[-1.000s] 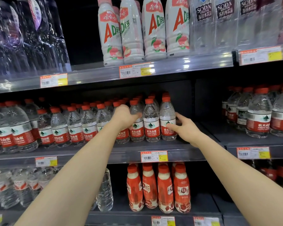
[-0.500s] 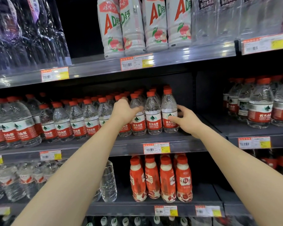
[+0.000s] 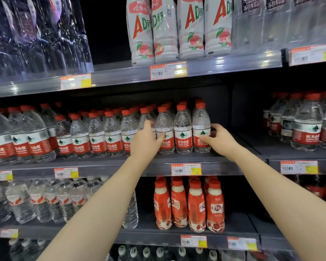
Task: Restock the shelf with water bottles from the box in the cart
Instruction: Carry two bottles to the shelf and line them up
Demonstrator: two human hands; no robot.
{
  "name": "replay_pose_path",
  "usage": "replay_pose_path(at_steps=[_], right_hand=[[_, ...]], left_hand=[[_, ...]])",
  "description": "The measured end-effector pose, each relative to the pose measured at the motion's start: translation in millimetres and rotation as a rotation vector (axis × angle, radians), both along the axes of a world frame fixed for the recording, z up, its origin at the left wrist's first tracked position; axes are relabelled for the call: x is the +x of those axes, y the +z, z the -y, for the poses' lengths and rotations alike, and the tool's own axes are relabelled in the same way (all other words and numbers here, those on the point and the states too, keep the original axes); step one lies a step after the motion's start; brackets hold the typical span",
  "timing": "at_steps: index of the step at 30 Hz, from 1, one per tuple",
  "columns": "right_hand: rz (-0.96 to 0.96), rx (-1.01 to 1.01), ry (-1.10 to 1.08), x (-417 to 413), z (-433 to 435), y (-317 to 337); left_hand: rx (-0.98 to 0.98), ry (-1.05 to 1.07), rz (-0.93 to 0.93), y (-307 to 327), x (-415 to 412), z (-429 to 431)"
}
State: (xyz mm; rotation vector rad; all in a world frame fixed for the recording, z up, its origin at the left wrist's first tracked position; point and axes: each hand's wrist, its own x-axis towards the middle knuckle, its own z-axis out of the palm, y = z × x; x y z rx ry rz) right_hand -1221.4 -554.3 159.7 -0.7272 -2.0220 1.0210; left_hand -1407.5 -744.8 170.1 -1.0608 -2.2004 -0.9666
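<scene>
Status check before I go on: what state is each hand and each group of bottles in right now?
Left hand, grips a front-row water bottle, thumb across its neighbour.
Right hand, holds the end water bottle at its label.
End water bottle, upright, capped, on the middle shelf.
Water bottle row, upright, capped, labels forward.
Red drink bottles, upright, capped, shelf below.
AD drink bottles, upright, shelf above.

I saw both arms reaching to the middle shelf [image 3: 120, 166]. My left hand [image 3: 146, 142] gripped a front-row water bottle [image 3: 145, 117]; my right hand [image 3: 221, 141] held the end bottle [image 3: 201, 125], thumb on its red label.
</scene>
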Motion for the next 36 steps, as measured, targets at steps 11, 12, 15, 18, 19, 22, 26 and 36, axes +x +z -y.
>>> replay_pose_path(at_steps=[11,12,15,18,19,22,26,36], right_hand=[[0.072,0.083,-0.154,-7.6,30.8,0.8],[0.083,0.088,-0.169,-8.5,33.9,0.6],[0.130,0.101,-0.164,-9.4,40.7,-2.3],[0.093,0.094,-0.172,-6.5,40.5,-3.8],[0.079,0.091,-0.177,-4.9,39.9,-4.0],[0.064,0.109,-0.190,-1.8,38.7,-6.5],[0.060,0.135,-0.234,-2.7,40.6,-8.1],[0.088,0.137,-0.281,-4.5,51.0,-6.6]], left_hand=[[-0.133,0.345,-0.039,-24.9,2.6,27.8],[-0.137,0.348,0.024,-25.7,1.2,28.9],[-0.142,0.301,0.152,-28.3,-4.7,29.0],[-0.132,0.284,0.212,-28.4,-7.0,25.1],[-0.127,0.283,0.235,-27.9,-6.9,23.5],[-0.107,0.277,0.296,-28.3,-7.6,17.8],[-0.093,0.283,0.316,-27.6,-9.3,13.6],[-0.083,0.273,0.266,-26.6,-9.0,17.1]])
